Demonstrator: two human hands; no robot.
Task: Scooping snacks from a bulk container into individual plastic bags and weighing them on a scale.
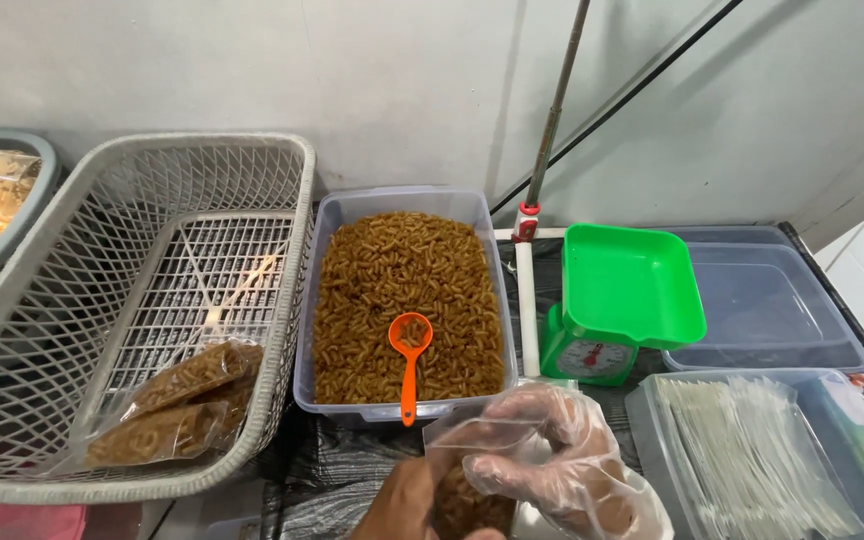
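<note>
1. two hands meet at the near edge of the scene, low and a little right of centre, over a dark table (352, 470) with only a narrow bare strip between them and the tub beyond.
2. left hand (397, 505) is bare and comes up from the near edge; its fingers close on the left side of a small clear bag (467, 470).
3. right hand (562, 465) wears a thin clear glove and curls over the bag's top and right side, fingers bent and shut on the plastic.
4. the bag stands roughly upright, long axis running near to far, mouth toward the far side; brown snack pieces fill its lower part, which the near edge cuts off.
5. just beyond the hands sits a clear tub (404, 300) full of the same brown snack, its long side running near to far.
6. an orange scoop (410, 365) lies in the tub, bowl far, handle pointing near and reaching the near rim.
7. left of the tub a white mesh basket (132, 300) holds two filled bags (177, 400) at its near right corner.
8. right of the tub stands a green scale (617, 300) with a square pan; a white pipe (526, 310) runs between them.
9. near right, touching the gloved hand's side, a clear box holds a stack of empty bags (752, 455); a clear lid (767, 300) lies beyond it.
</note>
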